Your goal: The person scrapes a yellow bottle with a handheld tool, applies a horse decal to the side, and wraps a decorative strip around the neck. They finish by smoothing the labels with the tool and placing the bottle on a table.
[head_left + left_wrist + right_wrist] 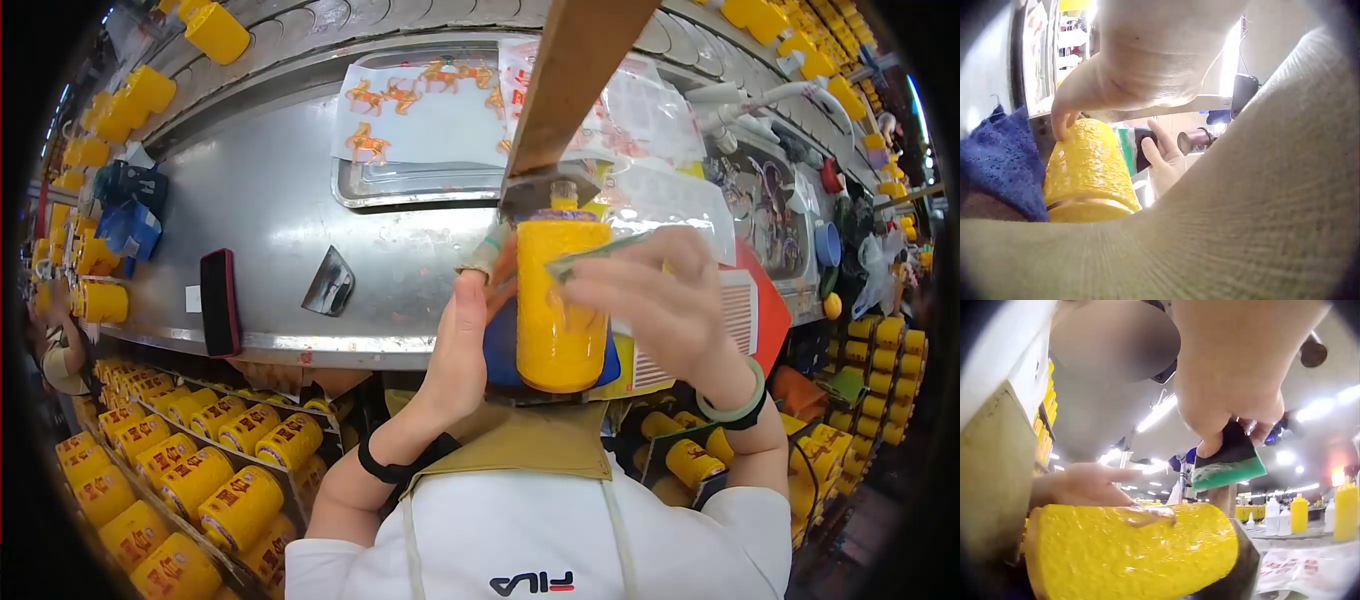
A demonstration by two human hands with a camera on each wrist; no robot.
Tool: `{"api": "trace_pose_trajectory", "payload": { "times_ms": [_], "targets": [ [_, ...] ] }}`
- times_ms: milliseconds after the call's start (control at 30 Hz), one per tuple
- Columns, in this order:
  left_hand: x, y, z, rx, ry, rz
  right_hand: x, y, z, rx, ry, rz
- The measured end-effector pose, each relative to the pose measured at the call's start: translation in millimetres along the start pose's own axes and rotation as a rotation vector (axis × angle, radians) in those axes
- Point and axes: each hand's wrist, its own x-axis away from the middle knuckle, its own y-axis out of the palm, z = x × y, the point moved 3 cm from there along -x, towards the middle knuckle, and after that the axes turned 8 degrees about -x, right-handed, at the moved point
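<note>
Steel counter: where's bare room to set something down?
Bare steel lies between the black block and the tray, above the dark scraper. Crowded: around the yellow bottle the left hand holds, where the right hand pinches a green pad, and the shelves of yellow cans below.

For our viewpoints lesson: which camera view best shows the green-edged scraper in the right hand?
Right wrist view: the scraper shows broadside, pinched by the right hand. Head view shows only its thin edge beside the yellow bottle; the left wrist view, nothing clear.

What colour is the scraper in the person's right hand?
The scraper is black with a green edge, clearest in the right wrist view.
</note>
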Motion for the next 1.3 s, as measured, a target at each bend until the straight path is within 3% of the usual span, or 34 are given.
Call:
{"api": "trace_pose_trajectory", "payload": {
  "times_ms": [33, 100, 167, 233, 300, 333, 367, 433, 567, 633, 733, 833, 900, 967, 1033, 1100, 1167, 1233, 1300],
  "targets": [
    [1.6, 0.7, -5.4, 0.000, 0.017, 0.026, 13.8, 6.0, -6.8, 0.003, 0.004, 0.004],
    [7.0, 3.3, -12.1, 0.004, 0.024, 0.055, 45.6, 21.8, -25.7, 0.018, -0.160, -0.021],
    [10.8, 3.5, -10.3, 0.006, 0.054, 0.055, 59.7, 24.1, -42.3, -0.133, -0.187, -0.073],
    [14.5, 6.3, -18.4, -0.027, 0.070, 0.073, 53.9, 13.9, -44.8, -0.200, -0.178, -0.073],
    [17.4, 10.7, -20.3, -0.107, 0.102, 0.170, 39.8, 4.1, -21.7, -0.179, -0.040, 0.027],
    [18.5, 14.8, -15.2, 0.416, 0.143, 0.281, 35.5, 5.5, -9.8, -0.067, -0.038, 0.097],
    [17.6, 15.9, -13.1, 0.396, 0.140, 0.275, 41.5, 8.7, -6.4, -0.071, -0.033, 0.117],
    [13.9, 15.1, -1.4, -0.392, 0.212, 0.281, 55.6, 22.5, -2.8, -0.052, -0.083, 0.126],
    [8.1, 12.8, 4.8, -0.487, 0.256, 0.209, 83.0, 23.6, -39.5, -0.326, -0.201, 0.067],
    [7.3, 13.4, 3.2, -0.526, 0.232, 0.175, 78.0, 15.5, -26.2, -0.353, -0.151, 0.102],
    [10.4, 19.0, 2.3, -0.596, 0.271, 0.196, 69.8, 10.0, 0.1, -0.119, 0.089, 0.308],
    [12.2, 20.1, -1.5, -0.575, 0.277, 0.229, 89.8, 27.7, -15.1, -0.219, 0.020, 0.276],
    [13.6, 21.2, -2.1, -0.684, 0.526, 0.208, 98.3, 29.4, -35.7, -0.342, -0.103, 0.242],
    [15.9, 24.2, -1.5, -0.740, 0.559, 0.221, 98.2, 18.1, -32.7, -0.518, 0.038, 0.220],
    [21.4, 29.0, 1.7, -0.797, 0.594, 0.231, 92.6, 13.8, -16.5, -0.543, 0.437, 0.396],
    [26.6, 33.6, 3.6, -0.955, 0.450, 0.229, 99.6, 32.2, 3.9, -0.643, 0.724, 0.675],
    [24.4, 35.8, 3.6, -0.986, 0.458, 0.187, 92.3, 38.5, 5.1, -0.968, 0.813, 0.769],
    [22.4, 45.7, 9.6, -1.220, 0.551, 0.157, 89.3, 45.9, 6.9, -0.765, 0.815, 0.573],
    [26.9, 54.2, 21.3, -1.318, 0.514, 0.109, 102.9, 60.2, 24.4, -0.776, 0.861, 0.594]
  ]
}}
